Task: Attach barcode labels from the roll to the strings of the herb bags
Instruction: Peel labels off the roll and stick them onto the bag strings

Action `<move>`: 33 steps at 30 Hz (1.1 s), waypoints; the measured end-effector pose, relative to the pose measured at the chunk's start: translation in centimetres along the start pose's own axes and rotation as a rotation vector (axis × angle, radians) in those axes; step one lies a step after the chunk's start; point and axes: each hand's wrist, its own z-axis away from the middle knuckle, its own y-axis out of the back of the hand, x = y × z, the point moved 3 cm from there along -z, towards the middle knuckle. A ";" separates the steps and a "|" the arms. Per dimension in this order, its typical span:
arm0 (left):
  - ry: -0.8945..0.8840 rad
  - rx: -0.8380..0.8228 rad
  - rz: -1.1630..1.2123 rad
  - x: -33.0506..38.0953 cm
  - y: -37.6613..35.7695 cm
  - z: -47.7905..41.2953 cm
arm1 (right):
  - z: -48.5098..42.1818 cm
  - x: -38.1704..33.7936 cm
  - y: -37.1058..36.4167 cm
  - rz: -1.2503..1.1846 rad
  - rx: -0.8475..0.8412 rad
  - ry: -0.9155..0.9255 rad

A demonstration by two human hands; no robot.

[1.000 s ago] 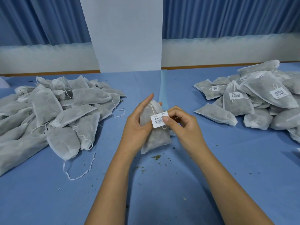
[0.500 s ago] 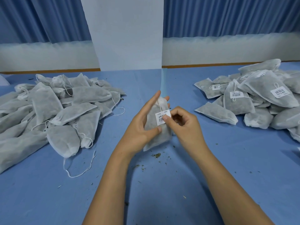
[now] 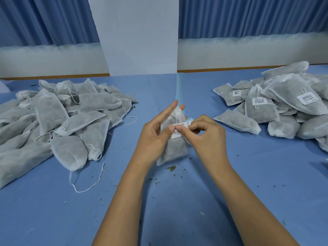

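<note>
Many unlabelled bags (image 3: 53,121) are lying heaped well to the left of the left hand (image 3: 154,137). That hand is gripping one herb bag (image 3: 174,150) upright, fingers stretching behind it, thumb pressing the barcode label (image 3: 177,130) against its front. Touching that thumb, the right hand (image 3: 207,137) is pinching the label with thumb and forefinger; the string (image 3: 175,115) seems to be running under it, though fingers are hiding this. Labelled bags (image 3: 276,107) are lying heaped to the right of the right hand.

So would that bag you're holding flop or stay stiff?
Probably floppy: bags in the left pile slump over each other. Likely light: the left hand holds the herb bag between thumb and fingers while the right hand pinches its barcode label. May shed: crumbs lie beneath it.
</note>
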 end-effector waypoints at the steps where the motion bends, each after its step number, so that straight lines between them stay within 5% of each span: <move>1: -0.003 -0.001 0.010 0.0 0.0 0.0 | 0.0 0.0 0.0 0.012 0.010 0.009; 5: -0.015 -0.016 0.039 0.2 0.3 0.1 | -0.3 -0.1 0.4 0.025 -0.039 -0.022; 14: -0.072 -0.016 0.095 0.5 0.4 -0.2 | -0.4 0.5 0.1 -0.558 -0.346 -0.295; 20: 0.065 0.226 -0.221 -0.9 0.9 -0.5 | -0.3 1.2 -0.3 -0.594 -0.159 -0.363; 25: -0.024 0.434 -0.245 -1.2 1.2 -0.4 | -0.1 1.4 -0.8 -0.596 -0.274 -0.421; 33: -0.074 0.460 -0.180 1.0 -2.3 -1.6 | -0.4 0.8 2.3 -0.598 -0.229 -0.390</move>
